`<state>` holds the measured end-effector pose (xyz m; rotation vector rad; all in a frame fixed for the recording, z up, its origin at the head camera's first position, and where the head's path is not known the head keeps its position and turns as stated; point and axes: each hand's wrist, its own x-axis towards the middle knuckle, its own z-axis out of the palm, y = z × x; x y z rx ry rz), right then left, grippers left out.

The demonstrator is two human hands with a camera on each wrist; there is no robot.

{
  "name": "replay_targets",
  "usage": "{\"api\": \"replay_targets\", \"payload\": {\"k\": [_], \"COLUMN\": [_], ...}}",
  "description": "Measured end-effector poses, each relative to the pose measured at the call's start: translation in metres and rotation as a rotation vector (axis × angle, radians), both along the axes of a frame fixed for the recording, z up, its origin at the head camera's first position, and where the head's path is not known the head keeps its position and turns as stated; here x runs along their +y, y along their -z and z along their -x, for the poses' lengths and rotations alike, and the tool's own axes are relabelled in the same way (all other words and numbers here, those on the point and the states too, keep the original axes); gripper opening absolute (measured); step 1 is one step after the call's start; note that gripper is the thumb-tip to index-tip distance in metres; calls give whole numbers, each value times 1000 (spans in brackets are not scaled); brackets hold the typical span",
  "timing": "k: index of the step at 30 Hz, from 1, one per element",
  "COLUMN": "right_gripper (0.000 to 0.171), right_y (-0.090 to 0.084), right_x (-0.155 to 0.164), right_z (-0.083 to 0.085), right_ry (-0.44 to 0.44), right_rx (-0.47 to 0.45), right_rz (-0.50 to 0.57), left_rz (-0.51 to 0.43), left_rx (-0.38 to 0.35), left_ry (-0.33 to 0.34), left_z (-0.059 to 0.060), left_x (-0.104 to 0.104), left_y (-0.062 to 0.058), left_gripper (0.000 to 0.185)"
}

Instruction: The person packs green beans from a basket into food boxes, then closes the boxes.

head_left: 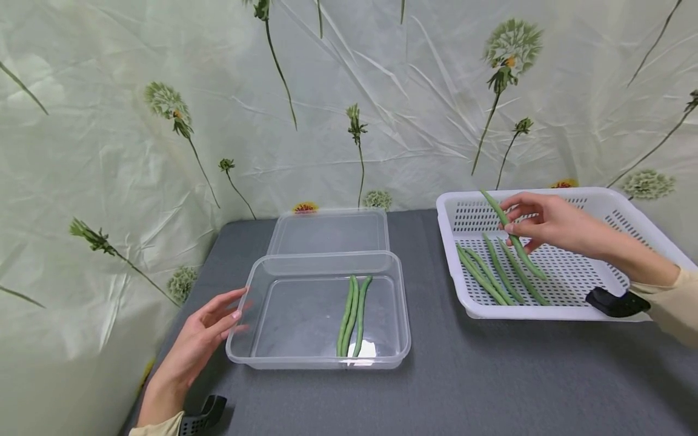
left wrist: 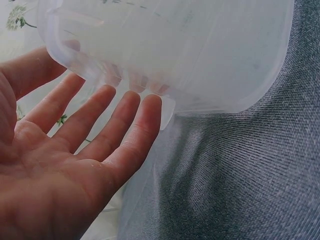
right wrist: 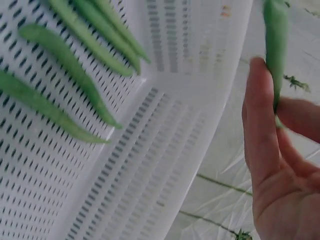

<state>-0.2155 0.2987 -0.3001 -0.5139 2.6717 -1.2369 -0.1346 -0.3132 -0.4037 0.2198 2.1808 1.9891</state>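
Slanting up-left, bean pinched by right hand.

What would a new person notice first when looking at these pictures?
Most striking is the right hand pinching one long green bean above the white perforated basket at the table's right, where more beans lie. In the middle stands a clear plastic container with three beans inside, its lid lying behind it. The left hand, fingers straight, rests against the container's left wall.
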Motion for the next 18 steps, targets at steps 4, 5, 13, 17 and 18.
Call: {"api": "replay_targets", "payload": {"k": [4, 5, 13, 17, 18], "right_gripper": [41, 42, 44, 43, 43], "right_y": [-3, -4, -6, -8, -8], "right_x": [-6, -7, -27, -40, -44], "right_z": [-6, -8, -19, -27, -29], "right_ry": [76, 84, 156, 177, 179], "right_rx": [0, 6, 22, 28, 30], "right_rz": [41, 52, 156, 206, 220], "left_rz": [14, 14, 7, 7, 6], "left_rx": [-5, -5, 0, -6, -9], "left_ry": [-17, -18, -5, -4, -5], "left_z": [-1, -1, -2, -2, -2], "left_x": [1, 1, 0, 0, 1], "left_y": [0, 0, -1, -2, -2], "left_gripper": [46, 46, 46, 47, 47]}}
